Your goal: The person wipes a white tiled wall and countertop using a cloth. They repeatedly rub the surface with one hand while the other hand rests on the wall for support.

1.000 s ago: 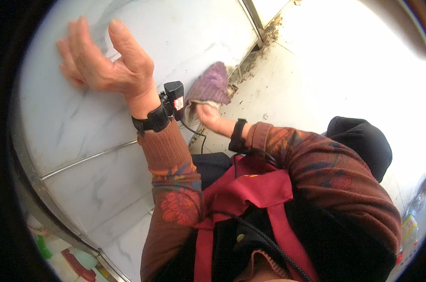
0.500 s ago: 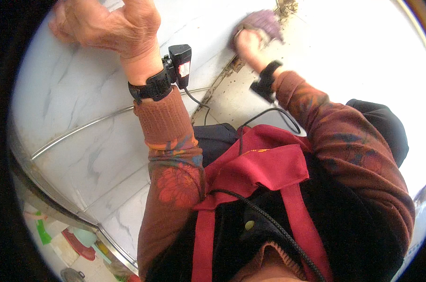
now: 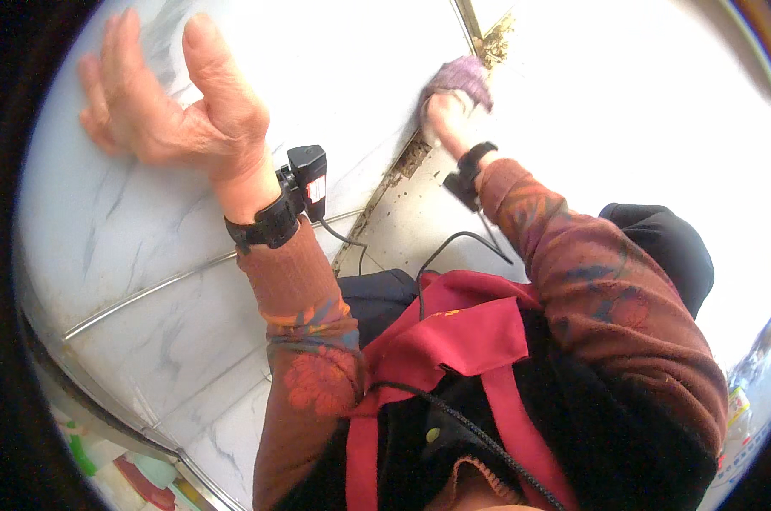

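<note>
My left hand is open, fingers apart, at a white grey-veined tiled surface, with a black device on a wrist strap and a cable from it. Farther to the right, my right hand grips a purple ribbed cloth at the seam where the tiled surface meets a pale floor. Dark, crumbly dirt lies along that seam, both below the cloth and above it. Another black strap and device are on my right wrist.
Metal trim crosses the tiles. At the lower left, beyond a curved edge, are green and red objects. Clear plastic items lie at the far right rim. My red apron and dark-clad legs fill the lower middle.
Since a second ago my right hand and the cloth have moved up the seam, dipping slightly since half a second ago. My left hand rose in view, then came back down.
</note>
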`<state>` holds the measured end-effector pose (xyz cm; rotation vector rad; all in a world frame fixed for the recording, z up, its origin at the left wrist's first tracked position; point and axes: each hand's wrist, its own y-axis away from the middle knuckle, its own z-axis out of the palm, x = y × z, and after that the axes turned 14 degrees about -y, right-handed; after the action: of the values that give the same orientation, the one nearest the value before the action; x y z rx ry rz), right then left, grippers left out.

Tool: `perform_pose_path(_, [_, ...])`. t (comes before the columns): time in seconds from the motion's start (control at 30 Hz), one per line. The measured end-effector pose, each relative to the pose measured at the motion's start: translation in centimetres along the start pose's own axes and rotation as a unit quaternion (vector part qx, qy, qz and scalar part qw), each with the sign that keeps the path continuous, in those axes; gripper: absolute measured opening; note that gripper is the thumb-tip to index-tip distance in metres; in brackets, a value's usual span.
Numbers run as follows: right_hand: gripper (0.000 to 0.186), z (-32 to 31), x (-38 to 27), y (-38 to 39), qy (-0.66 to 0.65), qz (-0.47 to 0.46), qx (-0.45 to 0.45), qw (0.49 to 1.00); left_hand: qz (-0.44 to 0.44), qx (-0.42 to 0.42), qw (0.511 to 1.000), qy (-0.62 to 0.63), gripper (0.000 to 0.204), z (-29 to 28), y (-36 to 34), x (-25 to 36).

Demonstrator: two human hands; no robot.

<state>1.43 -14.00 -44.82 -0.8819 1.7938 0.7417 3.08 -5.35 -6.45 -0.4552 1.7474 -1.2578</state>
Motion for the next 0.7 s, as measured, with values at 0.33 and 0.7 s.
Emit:
perform_pose_path(0.33, [0.024, 2.5, -4.9, 4.9, 0.599, -0.299, -0.096, 0.737, 0.005, -0.014, 1.0, -0.022, 0.042, 0.8, 0.1, -0.5])
perform_pose_path(0.7, [0.028, -3.1, -3.3, -3.3, 0.077, 0.071, 0.052, 0.993, -0.007, -0.002, 1.0, -0.018, 0.042, 0.9, 0.5, -1.5])
